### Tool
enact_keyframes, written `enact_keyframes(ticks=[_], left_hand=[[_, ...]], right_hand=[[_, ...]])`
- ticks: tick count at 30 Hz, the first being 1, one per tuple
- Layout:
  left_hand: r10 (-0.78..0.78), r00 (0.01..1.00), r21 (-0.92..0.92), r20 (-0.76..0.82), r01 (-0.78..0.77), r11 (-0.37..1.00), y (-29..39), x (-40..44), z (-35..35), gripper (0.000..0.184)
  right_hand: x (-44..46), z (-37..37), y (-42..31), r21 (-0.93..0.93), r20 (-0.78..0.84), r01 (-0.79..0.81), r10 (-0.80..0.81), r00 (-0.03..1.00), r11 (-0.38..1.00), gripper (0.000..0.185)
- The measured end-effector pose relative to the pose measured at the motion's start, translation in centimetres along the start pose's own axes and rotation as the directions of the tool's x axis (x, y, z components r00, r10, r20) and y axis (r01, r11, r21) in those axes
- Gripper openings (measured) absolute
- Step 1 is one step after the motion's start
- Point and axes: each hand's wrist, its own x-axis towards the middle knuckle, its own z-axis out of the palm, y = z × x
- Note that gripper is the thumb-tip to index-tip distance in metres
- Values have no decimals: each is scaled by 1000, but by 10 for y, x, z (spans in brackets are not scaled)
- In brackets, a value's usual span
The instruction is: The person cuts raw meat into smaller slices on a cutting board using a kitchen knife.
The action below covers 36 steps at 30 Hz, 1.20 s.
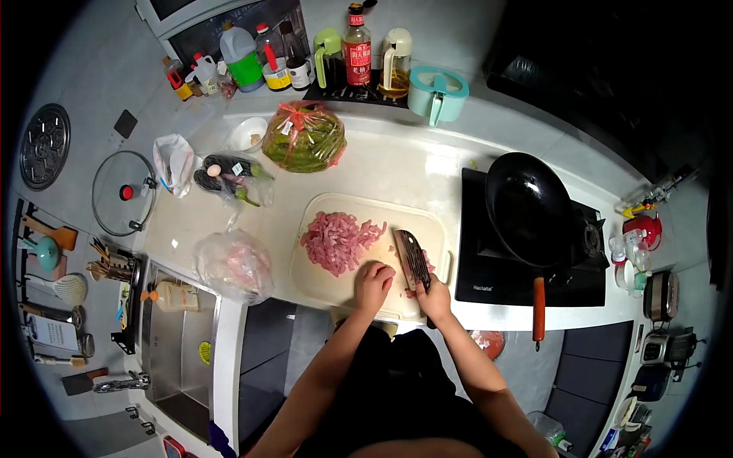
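Note:
My right hand (436,301) grips the handle of a cleaver (412,259) with a dark, patterned blade. The blade lies over the right part of a cream cutting board (305,282), and small bits of meat show beside it. To the left of the cleaver, my left hand (375,285) rests at the board's near side with its fingers curled in. No object shows in that hand, though its palm side is hidden. A heap of sliced raw pink meat (336,241) covers the board's upper left part.
Right of the board, a black wok (528,210) with a wooden handle sits on the gas stove (489,267). Bagged green vegetables (305,137), a bag of eggplants (235,182) and a crumpled plastic bag (233,263) lie leftward. A sink (179,343) is at lower left; bottles line the back.

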Motion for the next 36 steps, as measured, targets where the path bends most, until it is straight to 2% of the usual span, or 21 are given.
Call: enact_keyframes(ticks=[4, 7, 9, 13, 14, 16, 20, 23, 24, 27, 28, 29, 31, 33, 34, 36], left_hand=[[0, 998, 24, -69, 1, 1000, -4, -3, -1, 16], [64, 998, -3, -27, -64, 998, -16, -5, 3, 13], [19, 1000, -33, 0, -19, 999, -19, -6, 7, 12], [47, 999, -31, 5, -46, 998, -25, -5, 10, 9], [56, 998, -16, 9, -56, 998, -25, -5, 10, 9], [77, 997, 17, 18, -78, 997, -26, -3, 10, 10], [-45, 998, 8, 44, 45, 999, -32, -10, 20, 5], [-29, 999, 58, 25, 27, 998, -29, -11, 20, 5], [-9, 1000, 44, 25, 8, 999, -28, -10, 19, 6], [36, 999, -18, 4, -36, 999, -27, -7, 10, 8], [39, 999, -59, -8, -39, 998, -23, -6, 6, 8], [41, 999, -101, -21, -43, 994, -18, -5, 2, 8], [-14, 997, -122, -80, 4, 993, -13, -5, -4, 9], [-108, 990, -181, -90, 91, 979, -12, -9, -6, 8], [-55, 990, -161, -130, 34, 986, -12, -6, -7, 11], [-61, 994, -134, -92, 48, 990, -14, -7, -4, 10]], right_hand=[[-7, -5, -8, -181, 70, 114, -103, 992, 977, 27], [-8, -4, -10, -283, 140, 191, -157, 978, 940, 28], [-10, -4, -14, -307, 163, 239, -196, 967, 921, 28], [-10, -3, -25, -418, 249, 252, -157, 956, 873, 26], [-10, -1, -23, -412, 262, 255, -154, 953, 875, 34], [-5, 4, -21, -382, 272, 255, -155, 950, 888, 32], [10, 33, -21, -331, 223, 208, -137, 965, 921, 29], [20, 52, -31, -295, 180, 103, -51, 982, 950, 30], [18, 46, -44, -213, 98, 56, -35, 995, 976, 31], [25, 46, -14, -50, 1, -11, 11, 1000, 999, 32], [28, 46, 0, 111, 12, -49, 48, 999, 993, 32], [31, 51, 20, 132, 68, -80, 71, 995, 988, 33], [21, 29, 8, 96, 34, 15, -19, 999, 995, 33], [10, 13, -2, -101, 84, 95, -86, 993, 990, 32], [5, 8, -4, -198, 115, 135, -114, 987, 971, 32], [-1, 6, -5, -272, 172, 197, -154, 973, 942, 31]])
